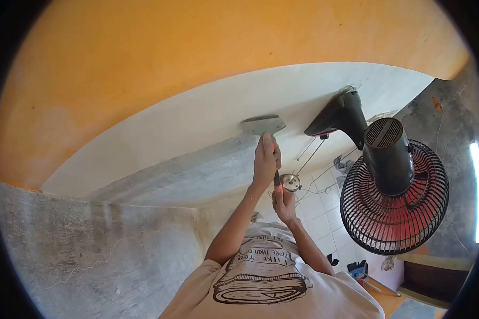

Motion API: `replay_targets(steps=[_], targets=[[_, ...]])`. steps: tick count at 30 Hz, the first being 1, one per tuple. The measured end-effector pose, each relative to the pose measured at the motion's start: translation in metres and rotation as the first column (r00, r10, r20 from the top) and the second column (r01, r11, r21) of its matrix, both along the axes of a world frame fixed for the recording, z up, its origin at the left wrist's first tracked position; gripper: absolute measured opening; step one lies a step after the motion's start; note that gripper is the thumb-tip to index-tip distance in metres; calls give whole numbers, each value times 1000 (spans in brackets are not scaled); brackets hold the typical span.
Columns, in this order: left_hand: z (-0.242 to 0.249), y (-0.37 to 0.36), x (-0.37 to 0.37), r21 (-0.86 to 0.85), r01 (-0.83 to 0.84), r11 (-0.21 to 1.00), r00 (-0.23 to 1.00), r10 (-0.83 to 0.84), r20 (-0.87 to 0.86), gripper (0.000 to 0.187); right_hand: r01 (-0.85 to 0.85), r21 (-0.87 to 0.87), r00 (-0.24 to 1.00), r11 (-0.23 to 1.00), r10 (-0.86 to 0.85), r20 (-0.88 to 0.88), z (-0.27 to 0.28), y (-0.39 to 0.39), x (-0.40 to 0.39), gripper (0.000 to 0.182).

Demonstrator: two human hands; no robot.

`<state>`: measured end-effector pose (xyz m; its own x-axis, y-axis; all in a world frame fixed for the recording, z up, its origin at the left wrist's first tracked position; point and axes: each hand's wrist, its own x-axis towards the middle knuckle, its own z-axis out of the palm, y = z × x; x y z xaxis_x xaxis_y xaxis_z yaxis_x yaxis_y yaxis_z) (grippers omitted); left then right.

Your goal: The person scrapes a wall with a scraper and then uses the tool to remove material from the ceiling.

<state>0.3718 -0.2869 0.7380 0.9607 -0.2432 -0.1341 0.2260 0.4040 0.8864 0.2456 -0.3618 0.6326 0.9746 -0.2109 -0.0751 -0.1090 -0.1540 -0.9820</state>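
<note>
Scraper blade (263, 125) looks like dull metal, scraper handle (279, 188) like plastic. Fan housing (391, 167) is smooth plastic. Orange wall (159, 53) reads smooth matt paint, grey wall (80, 250) rough plaster, T-shirt (282, 236) matt cloth.

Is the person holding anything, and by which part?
Yes: a wide-bladed scraper, by its handle. The left hand grips close to the blade; the right hand grips farther down.
</note>
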Motion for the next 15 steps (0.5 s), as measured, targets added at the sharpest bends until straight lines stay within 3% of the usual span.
replay_targets(steps=[12, 15], targets=[[7, -2, -4, -87, -8, 996, 999, 4, -53, 49, 17, -108, 999, 994, -12, 43, 13, -11, -4, 44], [1, -2, -3, -77, -6, 997, 998, 2, -60, 50, -6, -156, 998, 988, 17, 68, 1, -14, -5, 50]])
